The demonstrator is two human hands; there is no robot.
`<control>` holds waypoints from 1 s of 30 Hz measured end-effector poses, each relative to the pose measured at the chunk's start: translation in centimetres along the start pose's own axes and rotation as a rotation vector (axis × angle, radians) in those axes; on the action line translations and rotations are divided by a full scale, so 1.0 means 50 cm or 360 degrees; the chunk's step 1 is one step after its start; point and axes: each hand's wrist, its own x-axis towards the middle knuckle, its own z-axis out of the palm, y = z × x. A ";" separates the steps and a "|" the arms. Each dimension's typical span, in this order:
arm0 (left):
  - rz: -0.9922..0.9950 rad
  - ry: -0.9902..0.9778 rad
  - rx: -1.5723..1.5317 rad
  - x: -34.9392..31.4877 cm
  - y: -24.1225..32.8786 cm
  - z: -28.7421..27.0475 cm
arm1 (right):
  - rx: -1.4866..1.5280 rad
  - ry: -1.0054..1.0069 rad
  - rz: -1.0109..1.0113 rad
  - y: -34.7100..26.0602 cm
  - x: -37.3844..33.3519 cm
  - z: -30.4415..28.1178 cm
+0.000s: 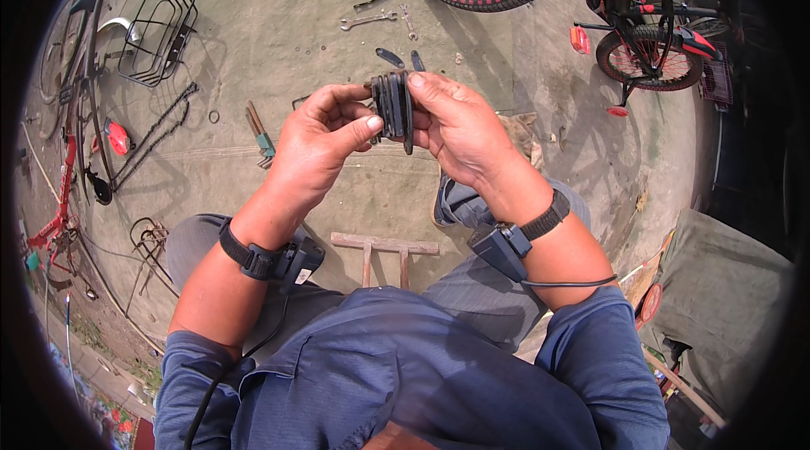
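Observation:
Between my hands, above the floor, is a black ribbed part that looks like several dark plates stacked side by side; its exact kind I cannot make out. My left hand grips its left side, thumb on the near face and fingers curled behind. On the right edge, my right hand pinches it with the thumb on top, the other fingers partly hidden behind the plates. Just beyond the part, two small dark flat pieces lie on the floor.
Wrenches lie ahead on the floor. At left are a black wire basket, a chain and a green-handled tool. A red-and-black bicycle stands at far right. A wooden stool-like frame sits between my legs.

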 end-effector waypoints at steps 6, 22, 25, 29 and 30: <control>-0.0017 0.0012 0.0024 -0.001 0.001 0.000 | -0.0011 -0.0004 0.0013 -0.004 -0.002 0.002; 0.0007 0.0007 0.0039 -0.001 -0.001 -0.001 | 0.0038 -0.0022 0.0022 -0.003 0.002 -0.001; 0.0014 0.0008 0.0031 -0.001 0.000 0.000 | 0.0002 -0.0048 0.0013 -0.005 0.000 -0.003; 0.0028 0.0007 0.0043 -0.001 0.001 -0.001 | -0.0059 -0.0095 -0.0021 -0.004 0.000 -0.002; 0.0024 0.0006 0.0041 -0.002 0.000 -0.002 | -0.0068 -0.0100 -0.0011 -0.005 0.000 -0.002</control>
